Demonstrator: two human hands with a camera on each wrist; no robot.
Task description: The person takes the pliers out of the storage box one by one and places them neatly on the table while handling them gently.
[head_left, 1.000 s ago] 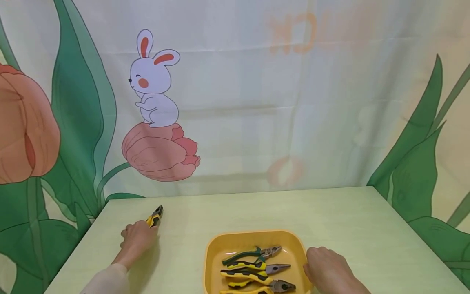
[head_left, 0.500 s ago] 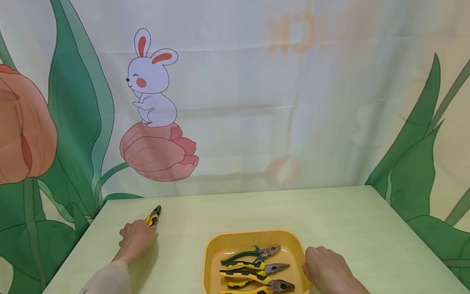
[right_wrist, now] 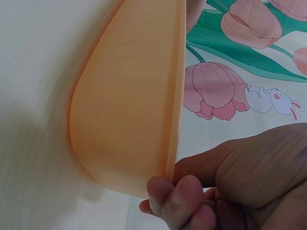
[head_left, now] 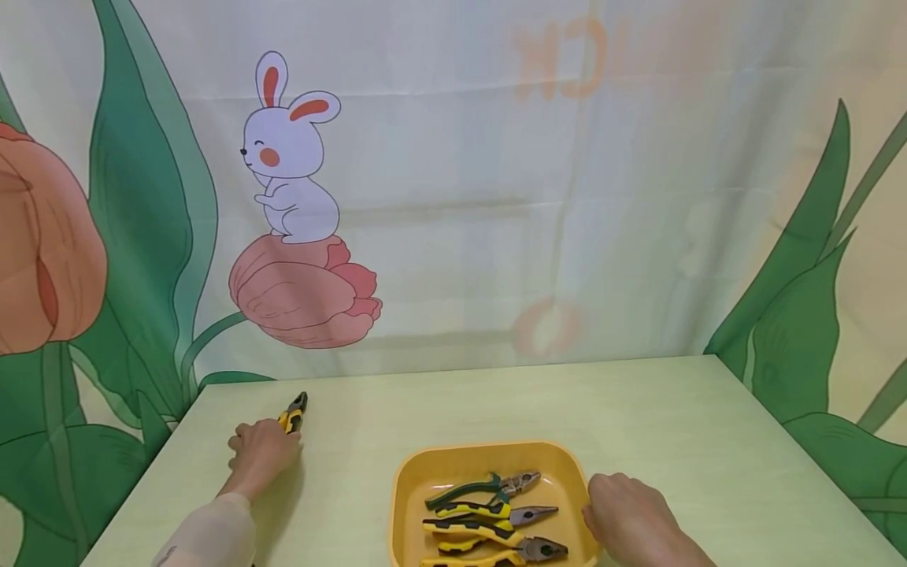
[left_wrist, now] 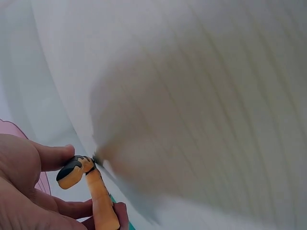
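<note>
At the table's back left, my left hand [head_left: 265, 450] grips a pair of pliers [head_left: 293, 416] with yellow-and-black handles. The jaws point toward the back edge. In the left wrist view the handles [left_wrist: 100, 199] sit between thumb and fingers, spread apart. My right hand [head_left: 634, 512] pinches the right rim of a yellow tray [head_left: 416, 484]; the right wrist view shows thumb and fingertips [right_wrist: 184, 196] on either side of its edge. Inside lie several pliers: a green-handled pair [head_left: 460, 494], long-nose pliers [head_left: 533, 516] and yellow-and-black pairs [head_left: 544, 549]. The tray's near end is cut off.
The pale table [head_left: 538, 402] extends to both sides of the tray. Behind it hangs a curtain [head_left: 453, 236] printed with a rabbit and tulips.
</note>
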